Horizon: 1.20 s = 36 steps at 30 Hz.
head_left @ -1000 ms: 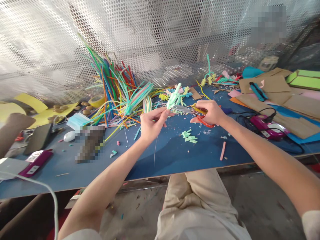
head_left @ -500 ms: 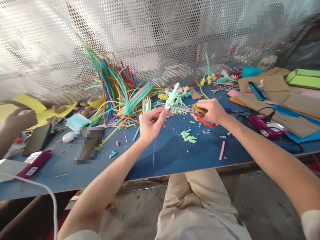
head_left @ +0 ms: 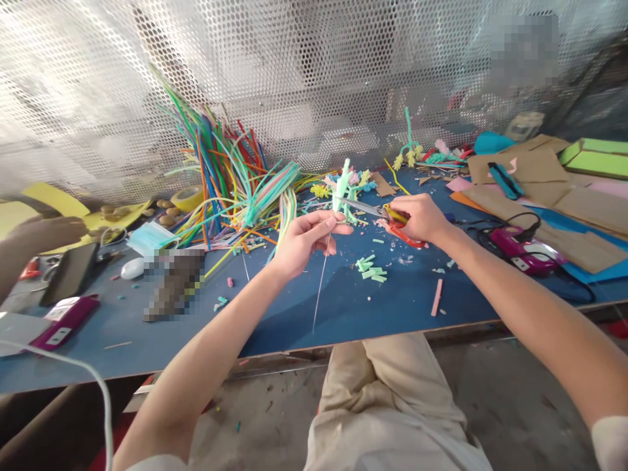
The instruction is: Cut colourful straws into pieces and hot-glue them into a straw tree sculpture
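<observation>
My left hand (head_left: 305,241) pinches the lower end of a light-green pipe-cleaner piece (head_left: 342,186) between thumb and fingers. From under those fingers a thin bare wire (head_left: 321,284) hangs down over the table. My right hand (head_left: 420,216) grips scissors (head_left: 366,208) with red and yellow handles. Their blades point left and reach the held piece; whether they touch it I cannot tell. Below the hands lie several short light-green offcuts (head_left: 371,269), and a pink strip (head_left: 436,296) is to their right.
A bundle of coloured pipe cleaners (head_left: 210,176) leans near the perforated metal screen (head_left: 324,65). Brown cardboard (head_left: 583,203) and a purple power strip (head_left: 524,248) are at right. A co-worker's hand (head_left: 53,230), a phone (head_left: 69,275) and a face mask (head_left: 151,239) are at left.
My left hand has turned and shifted slightly right, with the green piece now more upright and its wire more visible. The scissors meet it higher up. The co-worker's hand has lowered.
</observation>
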Each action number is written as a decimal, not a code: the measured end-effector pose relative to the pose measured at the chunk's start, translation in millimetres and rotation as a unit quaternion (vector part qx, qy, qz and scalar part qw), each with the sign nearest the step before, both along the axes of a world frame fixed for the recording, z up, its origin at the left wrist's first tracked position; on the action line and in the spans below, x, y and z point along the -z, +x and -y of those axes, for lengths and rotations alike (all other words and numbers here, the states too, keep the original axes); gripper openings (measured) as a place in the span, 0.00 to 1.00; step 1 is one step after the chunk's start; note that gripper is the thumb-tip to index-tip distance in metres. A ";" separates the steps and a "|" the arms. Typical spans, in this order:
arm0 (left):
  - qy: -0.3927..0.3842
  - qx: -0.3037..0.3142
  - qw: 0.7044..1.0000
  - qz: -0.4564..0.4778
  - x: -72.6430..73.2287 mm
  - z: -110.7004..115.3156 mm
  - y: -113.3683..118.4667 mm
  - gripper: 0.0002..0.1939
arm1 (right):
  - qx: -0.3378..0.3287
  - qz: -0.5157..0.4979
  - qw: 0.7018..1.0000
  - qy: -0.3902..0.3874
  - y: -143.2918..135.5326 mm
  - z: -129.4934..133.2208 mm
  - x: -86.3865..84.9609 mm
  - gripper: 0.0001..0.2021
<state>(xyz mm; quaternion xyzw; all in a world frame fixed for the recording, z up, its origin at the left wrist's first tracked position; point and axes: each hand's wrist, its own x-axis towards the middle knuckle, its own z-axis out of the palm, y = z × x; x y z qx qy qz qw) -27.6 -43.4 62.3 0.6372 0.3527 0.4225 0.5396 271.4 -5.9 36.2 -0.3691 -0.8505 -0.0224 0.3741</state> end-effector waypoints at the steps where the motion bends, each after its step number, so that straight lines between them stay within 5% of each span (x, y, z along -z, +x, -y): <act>1: -0.013 0.002 1.000 0.011 -0.1 -0.5 -0.1 0.23 | 0.002 -0.011 1.000 0.003 -0.1 0.1 0.8 0.21; 15: -0.025 -0.009 0.999 0.027 0.9 -3.9 -1.9 0.20 | 0.049 -0.158 0.986 -0.008 -6.2 1.7 2.4 0.22; 21: 0.026 -0.046 0.997 -0.064 4.5 -1.8 -1.6 0.20 | -0.021 -0.295 0.939 -0.176 -12.8 6.9 8.2 0.16; 27: 0.019 0.009 0.991 -0.132 8.2 3.1 2.7 0.19 | -0.094 -0.384 0.893 -0.213 -16.0 -1.5 11.3 0.21; 36: -0.061 0.078 0.984 -0.147 24.3 0.0 10.8 0.21 | -0.166 -0.247 0.904 -0.307 -23.3 5.5 8.7 0.26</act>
